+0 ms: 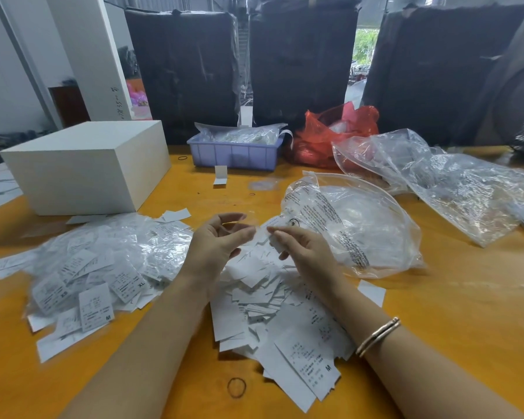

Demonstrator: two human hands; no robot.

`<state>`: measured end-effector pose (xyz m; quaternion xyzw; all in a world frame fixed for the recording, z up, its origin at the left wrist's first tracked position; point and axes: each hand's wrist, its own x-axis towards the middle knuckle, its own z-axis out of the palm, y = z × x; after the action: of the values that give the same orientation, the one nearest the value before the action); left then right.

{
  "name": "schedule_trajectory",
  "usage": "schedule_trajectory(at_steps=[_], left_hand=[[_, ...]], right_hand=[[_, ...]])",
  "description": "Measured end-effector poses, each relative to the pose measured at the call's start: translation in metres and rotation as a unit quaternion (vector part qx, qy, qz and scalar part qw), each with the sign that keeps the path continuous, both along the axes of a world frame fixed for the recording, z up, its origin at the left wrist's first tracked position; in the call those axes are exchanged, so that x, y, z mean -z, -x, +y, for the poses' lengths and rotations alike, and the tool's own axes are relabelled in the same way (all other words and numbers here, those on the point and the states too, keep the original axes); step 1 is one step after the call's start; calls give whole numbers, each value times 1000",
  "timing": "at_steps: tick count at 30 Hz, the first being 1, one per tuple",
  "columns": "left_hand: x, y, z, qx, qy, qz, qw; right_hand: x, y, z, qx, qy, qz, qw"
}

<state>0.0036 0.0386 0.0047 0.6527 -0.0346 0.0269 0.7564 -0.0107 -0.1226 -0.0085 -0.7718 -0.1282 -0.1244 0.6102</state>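
An orange desk (436, 297) stands before dark wrapped bales. The work is slipping paper labels into clear sleeves.

The left hand (221, 243) is raised palm-up, its fingers curled with a gap between thumb and fingertips. They seem to hold a thin clear sleeve (246, 222), though blur hides its edges. The right hand (303, 249) pinches one white label (268, 232) between thumb and forefinger, its tip just short of the left fingertips.

To do this step well, I would keep the sleeve mouth spread with the left thumb. The label should go in corner first and flat, then be pushed fully home so that no paper sticks out.

The label is small, white and limp, with printing too blurred to read. Loose labels (270, 313) lie heaped below both hands. Bagged ones (103, 267) are piled left of the left fingers, and a big crumpled bag (360, 225) lies just right of the right fingers.
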Motion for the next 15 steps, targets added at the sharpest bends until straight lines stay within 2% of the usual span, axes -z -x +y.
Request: schedule_trajectory(at_steps=[3, 7, 10, 13, 15], left_hand=[[0, 2, -4, 9, -47, -27, 998], [-7, 6, 1, 44, -90, -35, 994], [-9, 7, 6, 68, -140, -49, 987], [-7, 7, 3, 64, -154, -67, 984], [-6, 7, 2, 53, -150, -74, 985]], right_hand=[[0, 1, 5, 6, 51, -24, 998], [-1, 0, -1, 41, 39, -56, 997], [-2, 1, -6, 38, 72, -94, 992], [-2, 1, -6, 21, 119, -132, 984], [-3, 0, -6, 19, 115, -126, 985]])
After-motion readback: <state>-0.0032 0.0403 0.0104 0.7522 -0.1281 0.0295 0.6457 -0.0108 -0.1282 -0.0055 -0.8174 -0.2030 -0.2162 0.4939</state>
